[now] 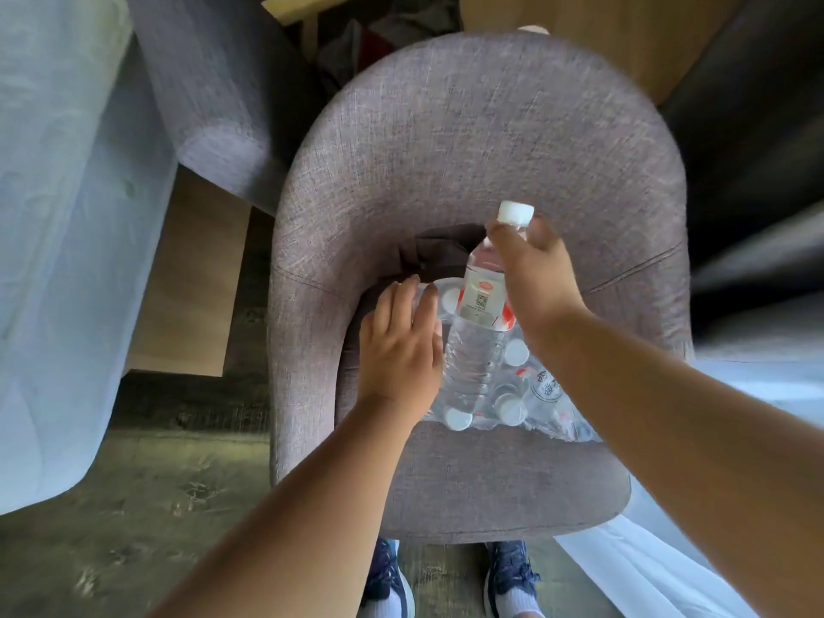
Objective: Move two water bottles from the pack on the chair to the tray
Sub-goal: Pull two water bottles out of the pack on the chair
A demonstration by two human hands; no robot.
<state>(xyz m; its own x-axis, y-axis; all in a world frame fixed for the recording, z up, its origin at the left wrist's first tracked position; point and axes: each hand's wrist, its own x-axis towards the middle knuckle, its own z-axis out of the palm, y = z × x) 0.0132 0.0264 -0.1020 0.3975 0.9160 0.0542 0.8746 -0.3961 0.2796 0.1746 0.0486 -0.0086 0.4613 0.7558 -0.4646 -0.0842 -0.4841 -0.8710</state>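
Fingers point(499, 236) of my right hand point(535, 283) pinch the neck of one water bottle point(475, 332) just under its white cap point(516, 213), so the body hangs free and clear of the wrap. Bottle is raised above the pack point(512, 394), tilted, cap leaning away from me. Left hand point(401, 350) lies open, fingers spread flat on the pack's left edge; my guess, to hold the shrink-wrap down while the bottle comes out. Pack sits on the seat of the grey fabric chair point(468, 149), against the backrest. Both forearms reach forward and down, right wrist bent inward over the pack. Tray not in view; first bottle not yet delivered
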